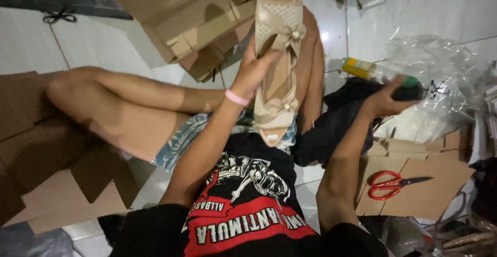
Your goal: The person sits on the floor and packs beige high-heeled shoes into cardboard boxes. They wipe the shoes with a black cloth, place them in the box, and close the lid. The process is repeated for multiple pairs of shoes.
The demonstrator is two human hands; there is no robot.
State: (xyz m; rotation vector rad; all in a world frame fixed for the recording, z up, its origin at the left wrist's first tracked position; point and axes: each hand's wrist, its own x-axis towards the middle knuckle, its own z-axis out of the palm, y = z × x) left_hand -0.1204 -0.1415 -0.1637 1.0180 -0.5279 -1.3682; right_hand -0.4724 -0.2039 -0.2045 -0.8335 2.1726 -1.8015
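Observation:
My left hand grips a pair of beige sandals with bow trims, held sole to sole over my lap. A pink band circles that wrist. My right hand reaches out to the right and closes on a clear bottle with a yellow label and a green cap, lying by crumpled clear plastic. I sit on the tiled floor with bare legs crossed.
Flattened and folded cardboard boxes lie ahead and to the left. Red-handled scissors rest on a cardboard sheet at the right. Clear plastic bags pile at the right. A dark cloth lies beside my knee.

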